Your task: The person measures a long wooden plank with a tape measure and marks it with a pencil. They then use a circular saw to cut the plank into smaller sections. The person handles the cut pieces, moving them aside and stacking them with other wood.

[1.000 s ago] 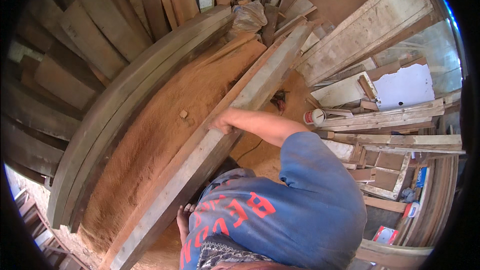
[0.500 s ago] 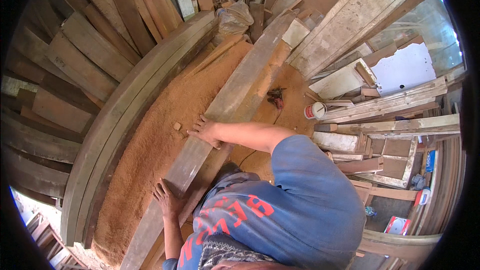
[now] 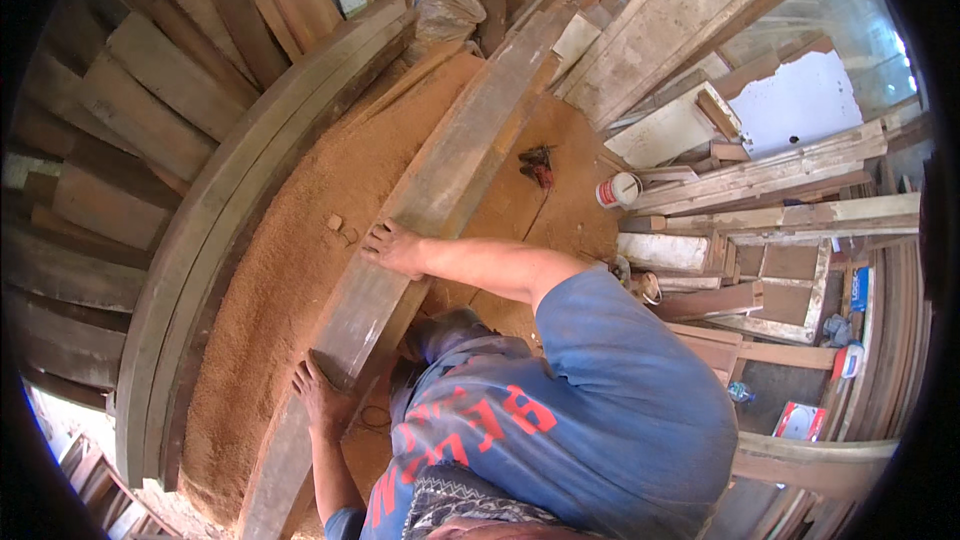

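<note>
A long, thick wooden beam [image 3: 350,328] runs from the lower left to the upper middle, its top grey-brown and dusty. My right hand [image 3: 396,248] lies on its upper face, fingers apart and slightly bent toward the far edge. Lower down the same beam rests my left hand [image 3: 322,402], palm down, with its fingers stretched across the left edge. Neither hand holds a loose thing. My right arm, in a blue sleeve, reaches across above my legs.
Sawdust [image 3: 290,270] covers the floor. A curved stack of timber [image 3: 230,180] stands left, with planks behind it. A red-and-black power tool [image 3: 538,167] with a cord lies right of the beam, near a white bucket [image 3: 618,190]. More boards and frames line the right side.
The whole view has shifted, so the surroundings sit higher and further left. My right hand's fingers look more bent. Both hands stay on the beam.
</note>
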`<state>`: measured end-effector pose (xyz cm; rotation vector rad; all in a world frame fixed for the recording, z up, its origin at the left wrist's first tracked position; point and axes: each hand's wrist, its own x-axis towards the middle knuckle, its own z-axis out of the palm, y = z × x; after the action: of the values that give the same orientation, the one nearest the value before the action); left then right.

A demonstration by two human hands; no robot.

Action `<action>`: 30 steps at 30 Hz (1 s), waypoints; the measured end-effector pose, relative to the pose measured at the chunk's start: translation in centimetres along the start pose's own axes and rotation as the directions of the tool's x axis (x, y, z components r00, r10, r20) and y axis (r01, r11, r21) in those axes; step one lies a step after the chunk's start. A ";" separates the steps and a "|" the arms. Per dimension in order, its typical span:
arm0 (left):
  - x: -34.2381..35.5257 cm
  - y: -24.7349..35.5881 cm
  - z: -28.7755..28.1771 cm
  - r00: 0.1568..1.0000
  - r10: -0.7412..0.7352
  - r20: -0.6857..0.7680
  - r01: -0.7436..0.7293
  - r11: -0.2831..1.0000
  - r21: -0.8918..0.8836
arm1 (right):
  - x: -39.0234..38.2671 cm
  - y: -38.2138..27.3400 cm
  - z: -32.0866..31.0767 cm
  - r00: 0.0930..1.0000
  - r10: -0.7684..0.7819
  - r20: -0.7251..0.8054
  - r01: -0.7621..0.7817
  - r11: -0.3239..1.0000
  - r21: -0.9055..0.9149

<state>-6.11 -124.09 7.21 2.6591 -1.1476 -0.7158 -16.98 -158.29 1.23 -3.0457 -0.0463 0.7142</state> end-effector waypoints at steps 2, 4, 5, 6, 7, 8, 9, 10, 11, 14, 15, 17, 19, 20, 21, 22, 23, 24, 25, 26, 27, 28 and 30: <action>-0.3 -1.0 1.0 1.000 0.011 0.007 -0.011 1.000 0.027 | -1.2 -1.0 -0.9 0.998 0.043 0.035 -0.044 0.998 0.034; -0.3 -1.2 1.6 0.999 0.048 -0.010 -0.048 0.997 0.053 | -0.4 -1.9 4.0 0.966 0.137 -0.217 -0.100 0.980 0.174; -0.5 -1.7 1.9 0.998 0.054 -0.014 -0.053 0.996 0.068 | -0.2 -2.9 6.4 0.924 0.188 -0.333 -0.106 0.963 0.249; -0.6 -2.5 2.3 0.999 0.046 0.009 -0.046 0.994 0.094 | -2.0 -4.4 5.7 0.916 0.227 -0.331 -0.113 0.937 0.330; -0.4 -3.5 2.9 0.999 0.036 0.032 -0.040 0.992 0.122 | -3.8 -6.1 4.8 0.907 0.266 -0.327 -0.118 0.905 0.409; -0.4 -3.5 3.2 0.998 0.033 0.048 -0.039 0.988 0.147 | -6.0 -7.2 3.9 0.895 0.308 -0.323 -0.126 0.868 0.480; -0.6 -1.2 1.2 0.985 -0.076 0.154 0.047 0.982 0.182 | -7.7 -8.5 4.3 0.878 0.347 -0.330 -0.134 0.840 0.526; -0.3 -1.0 1.4 0.988 -0.066 0.143 0.037 0.979 0.199 | -9.8 -9.4 4.5 0.844 0.391 -0.367 -0.112 0.798 0.591; 0.4 -1.3 1.5 0.990 -0.059 0.130 0.030 0.976 0.217 | -12.2 -9.9 4.9 0.881 0.407 -0.241 -0.146 0.719 0.679; 3.8 1.5 0.9 0.998 0.002 0.059 -0.018 0.961 0.277 | -18.8 -9.9 8.1 0.889 0.458 0.005 -0.256 0.487 0.835; 5.6 3.0 0.9 0.999 0.038 0.020 -0.042 0.959 0.279 | -20.4 -9.8 11.1 0.864 0.499 0.067 -0.306 0.416 0.856; 9.6 8.1 1.3 0.989 0.139 -0.049 -0.123 0.962 0.242 | -23.8 -9.3 17.3 0.822 0.552 0.138 -0.397 0.383 0.834; 14.2 14.5 1.8 0.965 0.226 -0.136 -0.203 0.965 0.168 | -27.2 -6.1 19.9 0.818 0.537 0.208 -0.448 0.365 0.816; 16.6 18.6 2.0 0.953 0.263 -0.150 -0.243 0.960 0.136 | -29.0 -3.8 19.6 0.816 0.507 0.278 -0.467 0.294 0.834; 19.1 23.2 2.9 0.938 0.305 -0.162 -0.291 0.951 0.102 | -30.1 -1.7 21.1 0.801 0.478 0.361 -0.520 0.255 0.815; 21.9 27.9 4.6 0.902 0.375 -0.214 -0.376 0.926 0.037 | -31.3 0.6 22.9 0.779 0.446 0.440 -0.572 0.219 0.790; 23.8 31.5 5.1 0.855 0.418 -0.307 -0.451 0.892 -0.042 | -32.3 3.1 23.6 0.753 0.422 0.504 -0.626 0.227 0.746; 25.7 37.3 6.0 0.847 0.443 -0.294 -0.478 0.876 -0.056 | -33.3 5.3 26.8 0.771 0.442 0.459 -0.594 0.236 0.770; 27.6 43.6 7.0 0.837 0.469 -0.282 -0.505 0.860 -0.068 | -34.2 7.8 31.5 0.787 0.461 0.411 -0.558 0.246 0.792; 29.9 48.8 8.5 0.827 0.474 -0.302 -0.508 0.861 -0.039 | -34.9 10.0 35.3 0.807 0.469 0.360 -0.515 0.260 0.817; 32.3 53.4 10.0 0.821 0.474 -0.316 -0.501 0.865 -0.005 | -35.5 11.3 38.0 0.803 0.474 0.362 -0.516 0.249 0.819; 35.0 57.7 11.4 0.810 0.472 -0.349 -0.495 0.869 0.025 | -36.2 14.3 40.6 0.799 0.487 0.354 -0.518 0.256 0.817; 40.9 62.3 14.9 0.839 0.328 -0.435 -0.334 0.940 0.065 | -37.8 22.0 41.2 0.785 0.463 0.413 -0.535 0.169 0.828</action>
<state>-29.25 -196.03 -0.55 2.3336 -1.3952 -0.0494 -68.59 -181.19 -19.28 -1.8063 1.0615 0.5296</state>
